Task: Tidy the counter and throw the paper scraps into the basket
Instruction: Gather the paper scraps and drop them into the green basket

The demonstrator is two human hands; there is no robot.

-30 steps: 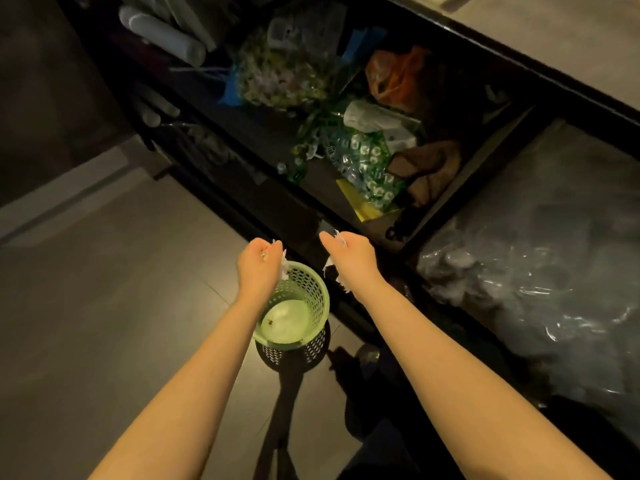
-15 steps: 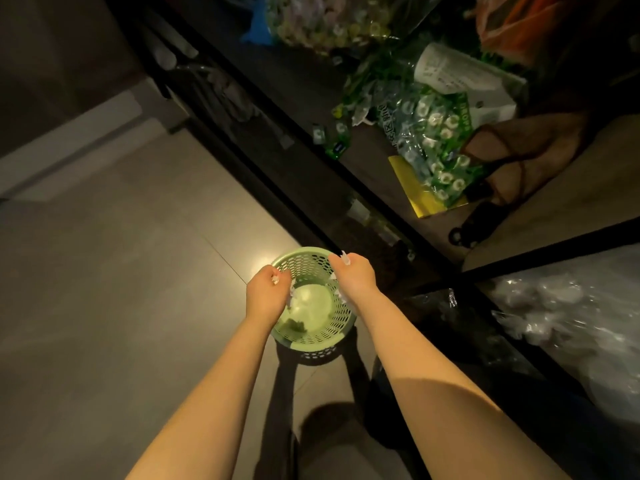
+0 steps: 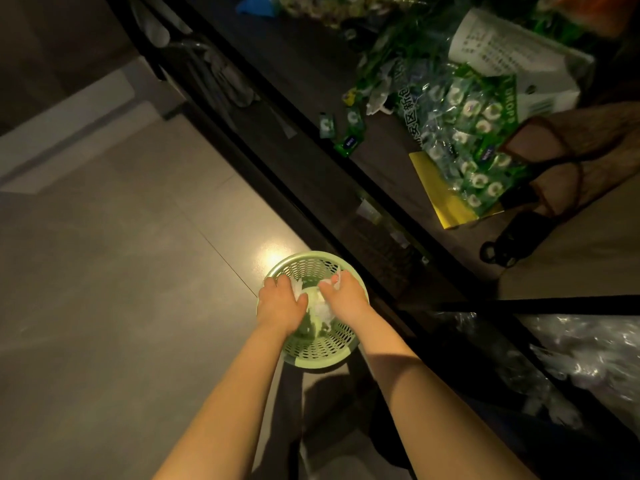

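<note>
Left hand (image 3: 282,303) and right hand (image 3: 344,296) hang inside a round pale-green perforated plastic basket (image 3: 311,362) on the floor (image 3: 121,271) by the desk's (image 3: 294,57) edge, so white paper scraps (image 3: 322,308) fall inside. Right fingers (image 3: 327,287) pinch one; left grip unclear.

Pale green perforated basket (image 3: 313,355), white scraps (image 3: 320,308)

Left hand (image 3: 281,301) and right hand (image 3: 343,295) hide their own fingers' grip.

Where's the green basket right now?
Head view, lower centre: green basket on the tiled floor beside the dark counter, under the left hand and right hand.
</note>
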